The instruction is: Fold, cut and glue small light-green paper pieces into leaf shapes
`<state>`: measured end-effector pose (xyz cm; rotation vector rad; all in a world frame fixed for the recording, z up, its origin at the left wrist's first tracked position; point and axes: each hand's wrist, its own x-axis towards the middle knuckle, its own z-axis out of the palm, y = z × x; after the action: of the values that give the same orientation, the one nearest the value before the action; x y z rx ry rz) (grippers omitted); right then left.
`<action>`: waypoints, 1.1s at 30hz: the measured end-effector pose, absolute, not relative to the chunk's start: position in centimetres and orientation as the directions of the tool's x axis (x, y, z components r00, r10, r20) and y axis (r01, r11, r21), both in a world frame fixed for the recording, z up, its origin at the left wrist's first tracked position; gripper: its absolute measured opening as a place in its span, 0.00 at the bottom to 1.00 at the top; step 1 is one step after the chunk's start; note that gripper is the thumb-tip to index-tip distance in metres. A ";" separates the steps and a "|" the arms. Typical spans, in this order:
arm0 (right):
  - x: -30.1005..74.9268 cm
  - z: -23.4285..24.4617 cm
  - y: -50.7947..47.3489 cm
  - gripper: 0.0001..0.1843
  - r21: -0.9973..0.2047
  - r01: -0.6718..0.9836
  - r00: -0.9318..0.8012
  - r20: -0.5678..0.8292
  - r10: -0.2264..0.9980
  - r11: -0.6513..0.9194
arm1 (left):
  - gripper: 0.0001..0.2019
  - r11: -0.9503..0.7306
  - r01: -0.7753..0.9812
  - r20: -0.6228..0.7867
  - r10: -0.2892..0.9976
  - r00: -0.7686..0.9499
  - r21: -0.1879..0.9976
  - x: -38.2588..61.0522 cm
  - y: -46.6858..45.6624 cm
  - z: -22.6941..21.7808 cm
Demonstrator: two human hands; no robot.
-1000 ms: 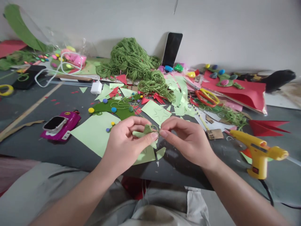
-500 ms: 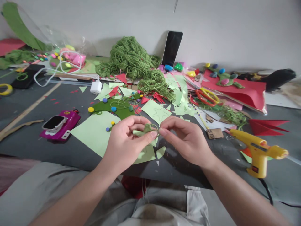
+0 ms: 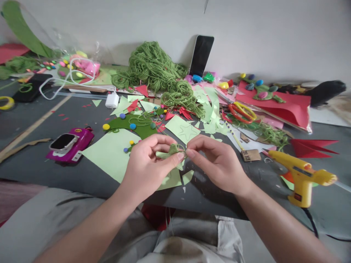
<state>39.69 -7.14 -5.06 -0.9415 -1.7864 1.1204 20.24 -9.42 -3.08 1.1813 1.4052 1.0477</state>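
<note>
My left hand (image 3: 146,166) is closed around a small light-green paper star wrapped in green yarn (image 3: 171,151), held just above the near table edge. My right hand (image 3: 216,162) pinches the loose yarn end beside the left thumb, fingertips touching the star's right side. Under both hands lie light-green paper pieces (image 3: 111,153) on the dark grey table (image 3: 41,166). A big heap of green yarn (image 3: 153,71) sits at the back centre.
A yellow glue gun (image 3: 301,175) lies at the right. Orange-and-yellow scissors (image 3: 241,113) rest among paper scraps, red paper (image 3: 285,104) behind them. A pink device (image 3: 70,145) sits at the left, a phone (image 3: 201,54) leans on the wall, and a white charger (image 3: 112,101) with cable lies left of centre.
Both hands stay in place on the yarn-wrapped star; the fingers have shifted only slightly. The view has tilted a little.
</note>
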 end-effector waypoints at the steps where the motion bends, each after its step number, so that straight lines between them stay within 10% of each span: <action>1: 39.7 -5.1 -7.2 0.07 -0.928 0.173 -0.395 0.242 0.886 0.330 | 0.16 0.155 0.139 -0.150 0.988 -0.040 0.978 20.3 -9.4 -3.1; 33: 39.8 -4.8 -6.8 0.13 -0.965 0.169 -0.377 0.126 0.918 0.202 | 0.17 0.157 0.081 -0.156 0.988 -0.022 0.984 20.5 -9.1 -3.4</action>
<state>39.76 -6.75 -4.85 -1.0288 -1.7136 1.2373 20.48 -9.12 -3.38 1.1434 1.3512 1.0630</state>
